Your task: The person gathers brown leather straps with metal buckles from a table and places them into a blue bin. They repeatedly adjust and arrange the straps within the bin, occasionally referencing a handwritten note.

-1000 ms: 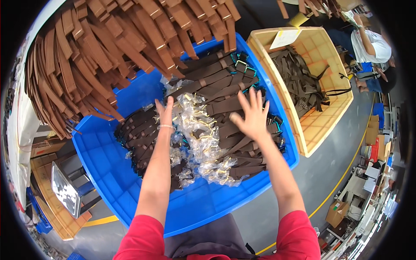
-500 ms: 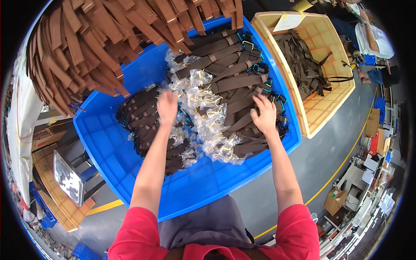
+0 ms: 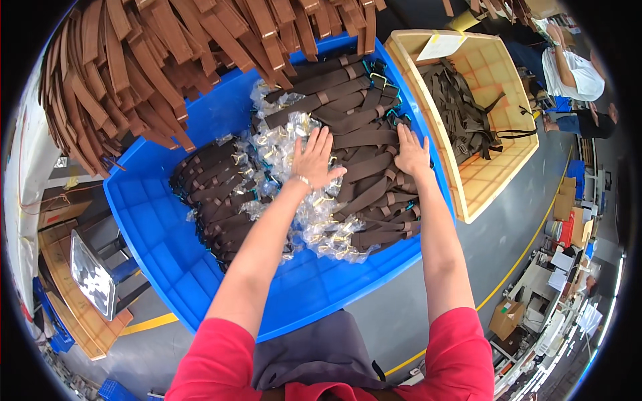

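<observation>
A large blue bin [image 3: 167, 247] in front of me holds layered dark brown straps [image 3: 364, 160] with metal buckles. Their plastic-wrapped buckle ends [image 3: 328, 230] form a clear, crinkled band down the middle. My left hand [image 3: 313, 160] lies flat with fingers spread over that band, at the inner ends of the right-hand pile. Toward the right wall, my right hand [image 3: 412, 152] rests on the outer ends of the same pile, fingers stretched out. Neither hand grips a strap. A second pile of straps [image 3: 214, 200] fills the left part of the bin.
Lighter brown straps [image 3: 154, 60] hang in a thick bunch over the bin's far left side. A yellow bin [image 3: 495, 184] with dark straps stands at the right. Beyond it is another person [image 3: 568, 73]. A clear-faced panel [image 3: 91, 271] stands on the left.
My left hand has moved right, from the left pile onto the plastic-wrapped ends, and its fingers have spread. The right hand has shifted slightly farther away and flattened on the straps.
</observation>
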A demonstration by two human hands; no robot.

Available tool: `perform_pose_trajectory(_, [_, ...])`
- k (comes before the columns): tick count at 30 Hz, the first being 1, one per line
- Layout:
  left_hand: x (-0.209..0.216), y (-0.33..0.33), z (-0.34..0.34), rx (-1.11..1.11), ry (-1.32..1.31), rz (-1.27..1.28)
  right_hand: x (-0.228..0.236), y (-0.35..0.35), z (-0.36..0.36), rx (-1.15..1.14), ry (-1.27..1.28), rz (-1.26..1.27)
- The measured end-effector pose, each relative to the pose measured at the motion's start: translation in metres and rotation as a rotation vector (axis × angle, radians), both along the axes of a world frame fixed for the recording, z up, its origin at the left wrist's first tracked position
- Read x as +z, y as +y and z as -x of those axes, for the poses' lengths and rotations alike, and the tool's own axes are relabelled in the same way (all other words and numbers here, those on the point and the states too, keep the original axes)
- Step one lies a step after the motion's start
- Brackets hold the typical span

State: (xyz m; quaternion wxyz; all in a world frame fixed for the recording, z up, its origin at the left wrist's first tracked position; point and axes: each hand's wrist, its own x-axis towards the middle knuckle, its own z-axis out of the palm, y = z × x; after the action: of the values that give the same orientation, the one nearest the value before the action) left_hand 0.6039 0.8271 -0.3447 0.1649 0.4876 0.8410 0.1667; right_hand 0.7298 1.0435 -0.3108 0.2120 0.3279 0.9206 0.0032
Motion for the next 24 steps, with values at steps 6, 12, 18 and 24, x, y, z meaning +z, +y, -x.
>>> perform_pose_trajectory(6, [0.011, -0.050, -0.031, 0.015, -0.027, -0.148, 0.019, -0.074, 0.018, 0.267, 0.390, -0.039])
perform_pose_trajectory(12, [0.004, -0.250, -0.096, 0.250, -0.397, -0.039, 0.035, -0.154, 0.036, 0.258, 0.685, 0.014])
perform_pose_trajectory(18, [0.049, -0.408, -0.062, 0.781, -0.737, 0.142, 0.017, -0.310, -0.012, 0.273, 0.223, 0.704])
perform_pose_trajectory(24, [0.091, -0.517, -0.079, 0.727, -0.775, 0.163, 0.028, -0.344, -0.028, -0.396, 0.058, 0.477])
